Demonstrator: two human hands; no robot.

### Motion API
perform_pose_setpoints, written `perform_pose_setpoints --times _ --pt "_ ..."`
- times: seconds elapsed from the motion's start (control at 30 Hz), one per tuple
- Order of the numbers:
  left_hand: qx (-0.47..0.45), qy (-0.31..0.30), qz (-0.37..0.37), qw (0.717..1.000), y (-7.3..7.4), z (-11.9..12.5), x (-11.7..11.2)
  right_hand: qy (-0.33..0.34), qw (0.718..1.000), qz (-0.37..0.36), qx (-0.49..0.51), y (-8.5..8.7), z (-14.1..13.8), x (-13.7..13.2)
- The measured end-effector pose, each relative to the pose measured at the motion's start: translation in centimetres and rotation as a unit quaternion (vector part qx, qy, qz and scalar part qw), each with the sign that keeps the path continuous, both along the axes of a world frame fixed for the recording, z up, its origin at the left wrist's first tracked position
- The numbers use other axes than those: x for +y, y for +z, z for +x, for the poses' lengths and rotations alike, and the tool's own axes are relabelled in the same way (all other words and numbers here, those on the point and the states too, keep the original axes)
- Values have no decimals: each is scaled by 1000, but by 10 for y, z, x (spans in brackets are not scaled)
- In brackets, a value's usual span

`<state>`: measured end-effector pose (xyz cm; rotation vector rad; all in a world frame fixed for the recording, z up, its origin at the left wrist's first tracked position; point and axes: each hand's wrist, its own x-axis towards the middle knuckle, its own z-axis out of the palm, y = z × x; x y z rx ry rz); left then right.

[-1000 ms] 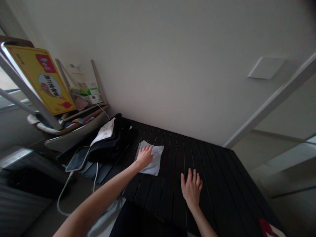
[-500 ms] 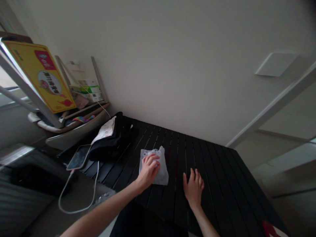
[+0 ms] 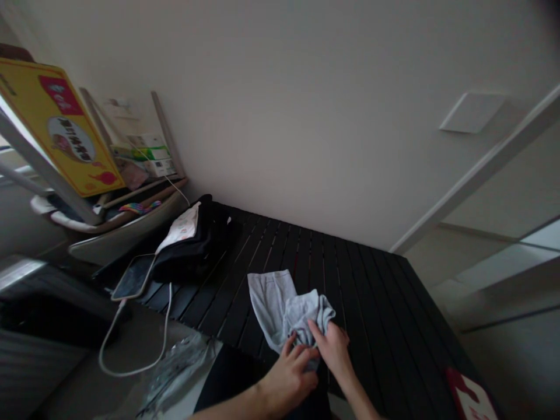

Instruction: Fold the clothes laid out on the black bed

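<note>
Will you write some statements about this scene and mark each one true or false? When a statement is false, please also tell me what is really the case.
1. The left hand and the right hand both hold a light grey cloth. True.
2. The cloth is over a glass table. False: it is over a black slatted table.
3. A smartphone lies beside a black bag. True.
4. The right hand touches the smartphone. False: the smartphone lies apart from both hands, and the right hand is on the cloth.
</note>
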<state>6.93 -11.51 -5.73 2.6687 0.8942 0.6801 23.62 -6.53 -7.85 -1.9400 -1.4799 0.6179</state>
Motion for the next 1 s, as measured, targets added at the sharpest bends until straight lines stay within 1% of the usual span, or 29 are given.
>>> perform_pose_setpoints --times 0.07,0.13,0.2,0.27,0.3,0.37,0.43,0.47,0.53,0.6,0.63,0.73,0.77,0.83,0.9,1.0 --pt "-15 23 -17 999 4 2 -9 22 999 20 23 13 3 -1" --pt "-54 80 -32 995 19 0 -12 49 996 27 70 30 9 -3" --pt "-107 143 -23 984 42 -6 -7 78 991 8 105 55 16 -5" --pt "-151 183 12 971 73 -13 5 132 983 -16 125 85 20 -7" --pt "-160 186 31 969 90 -16 12 176 975 -27 131 100 21 -7" --pt "-150 165 43 974 122 -19 27 276 951 -45 130 131 21 -9" --pt "-126 147 0 981 146 -20 40 344 932 -52 103 155 18 -10" --pt "-110 132 -39 984 154 -20 45 358 929 -51 84 165 16 -11" --pt "-81 95 -115 986 161 -21 52 351 934 -43 47 178 14 -14" --pt "-81 74 -154 982 160 -23 56 342 938 -48 22 184 16 -16" --pt "-98 80 -161 979 159 -26 57 345 937 -57 14 185 19 -17" --pt "-183 137 -175 958 155 -33 57 353 932 -83 5 182 34 -20" --pt "-203 153 -181 950 155 -35 57 344 936 -81 7 181 40 -21" --pt "-220 173 -190 941 158 -38 56 299 953 -52 14 178 52 -22" --pt "-195 165 -195 947 161 -40 56 246 969 -13 23 180 62 -23" --pt "-101 130 -174 971 165 -46 60 208 977 14 38 189 73 -24"
